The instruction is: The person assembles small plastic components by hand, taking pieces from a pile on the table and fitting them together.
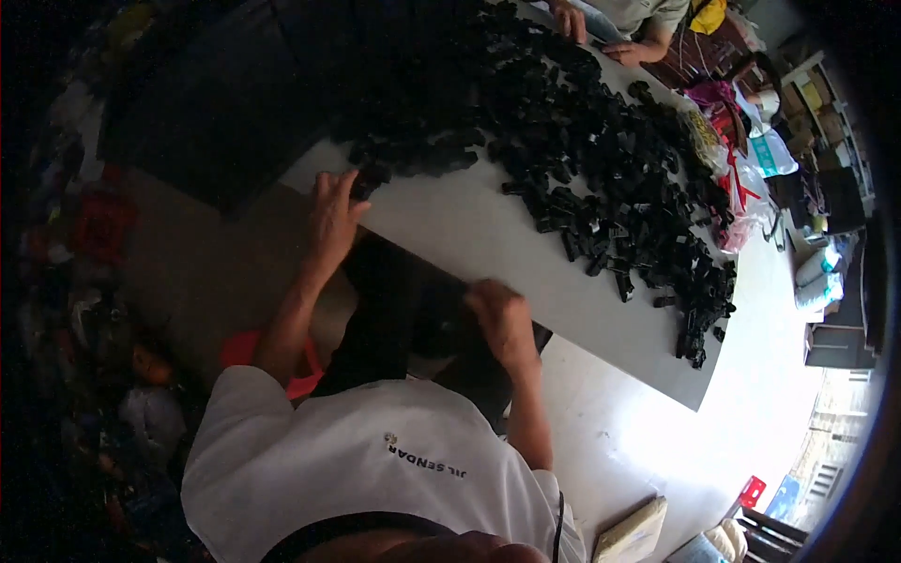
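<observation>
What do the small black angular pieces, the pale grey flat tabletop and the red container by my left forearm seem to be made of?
Small black angular pieces: probably moulded plastic, semi-gloss, given the small glints on their edges.
Pale grey flat tabletop: perhaps laminate or painted board; smooth, evenly coloured, low sheen.
Red container: likely plastic, judging by its uniform bright colour, but your forearm partly hides it.

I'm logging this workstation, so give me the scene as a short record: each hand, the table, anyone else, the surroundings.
Left hand: fingers around a black part
Right hand: blurred, by the near table edge; grip unclear
Table: pale top
Pile: many small black pieces, loosely spread
Other person: hands across the table
Surroundings: plastic bags beyond the pile; red item behind left forearm
</observation>
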Available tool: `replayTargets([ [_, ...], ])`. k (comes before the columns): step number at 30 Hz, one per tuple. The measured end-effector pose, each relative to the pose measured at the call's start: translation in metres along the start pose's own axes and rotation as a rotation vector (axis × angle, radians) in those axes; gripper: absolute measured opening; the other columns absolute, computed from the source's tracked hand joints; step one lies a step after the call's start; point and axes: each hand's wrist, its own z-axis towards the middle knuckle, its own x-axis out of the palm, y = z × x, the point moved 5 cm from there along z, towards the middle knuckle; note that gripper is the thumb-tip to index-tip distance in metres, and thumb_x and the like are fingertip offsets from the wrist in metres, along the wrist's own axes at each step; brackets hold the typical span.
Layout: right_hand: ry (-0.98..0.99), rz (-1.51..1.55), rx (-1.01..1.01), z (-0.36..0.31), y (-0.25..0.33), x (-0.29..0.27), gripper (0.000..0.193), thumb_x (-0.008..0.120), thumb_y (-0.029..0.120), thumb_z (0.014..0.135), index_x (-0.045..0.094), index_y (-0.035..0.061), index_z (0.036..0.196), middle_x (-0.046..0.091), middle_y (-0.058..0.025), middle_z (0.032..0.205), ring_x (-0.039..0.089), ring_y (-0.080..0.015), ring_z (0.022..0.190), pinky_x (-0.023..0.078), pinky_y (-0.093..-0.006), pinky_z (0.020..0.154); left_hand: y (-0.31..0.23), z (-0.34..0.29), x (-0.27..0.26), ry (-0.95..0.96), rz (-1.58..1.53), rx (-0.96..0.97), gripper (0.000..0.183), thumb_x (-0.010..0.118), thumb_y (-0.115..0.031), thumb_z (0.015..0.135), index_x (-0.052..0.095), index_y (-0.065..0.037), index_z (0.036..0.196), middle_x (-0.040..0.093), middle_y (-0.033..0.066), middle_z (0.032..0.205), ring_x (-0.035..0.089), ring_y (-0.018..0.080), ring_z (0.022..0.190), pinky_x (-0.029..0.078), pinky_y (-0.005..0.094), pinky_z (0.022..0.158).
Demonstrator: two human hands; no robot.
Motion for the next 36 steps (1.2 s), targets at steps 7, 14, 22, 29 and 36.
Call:
replayTargets([
  [7,-0.444,-0.341,0.064,0.103,-0.031,-0.049,0.031,0.056,-0.001,0.082,0.059,0.0042,0.112,0.054,-0.0174,0.106,0.060,-0.0387,0.087,0.050,-0.0443,0.069,-0.012,0.010,0.039,0.043,-0.008,0.044,0.049,0.071,-0.012,0.085,0.053,-0.008,0.130,0.054,0.0163,0.118,0.055,0.0348,0.106,0.049,0.0418,0.086],
  [14,-0.435,-0.579,-0.014,0.119,-0.041,-0.030,0.024,0.057,-0.001,0.078,0.058,0.0013,0.102,0.054,-0.0182,0.113,0.063,-0.0368,0.089,0.055,-0.0422,0.064,-0.019,0.013,0.047,-0.034,-0.112,0.135,0.047,0.069,-0.012,0.087,0.052,-0.010,0.130,0.056,0.0141,0.116,0.059,0.0301,0.098,0.050,0.0412,0.077],
  [22,-0.402,-0.423,0.014,0.087,-0.021,-0.025,0.023,0.063,0.003,0.076,0.057,0.0044,0.099,0.051,-0.0151,0.103,0.058,-0.0377,0.092,0.050,-0.0449,0.070,-0.025,0.019,0.048,-0.006,-0.055,0.086,0.044,0.071,-0.007,0.084,0.054,-0.009,0.125,0.055,0.0134,0.113,0.059,0.0277,0.087,0.050,0.0399,0.073],
  [29,-0.446,-0.471,-0.076,0.066,-0.025,-0.019,0.021,0.064,0.008,0.079,0.058,0.0054,0.098,0.053,-0.0125,0.102,0.055,-0.0333,0.096,0.050,-0.0423,0.073,-0.015,0.017,0.047,0.076,-0.188,-0.007,0.040,0.065,0.004,0.080,0.055,-0.005,0.118,0.051,0.0167,0.118,0.055,0.0351,0.106,0.050,0.0411,0.086],
  [36,-0.447,-0.392,-0.178,0.065,-0.023,-0.018,0.022,0.065,0.007,0.076,0.056,0.0029,0.096,0.054,-0.0143,0.101,0.055,-0.0358,0.095,0.052,-0.0428,0.073,-0.050,0.028,0.035,-0.068,0.010,0.018,0.043,0.070,0.000,0.079,0.056,-0.005,0.119,0.052,0.0148,0.115,0.053,0.0323,0.107,0.049,0.0408,0.087],
])
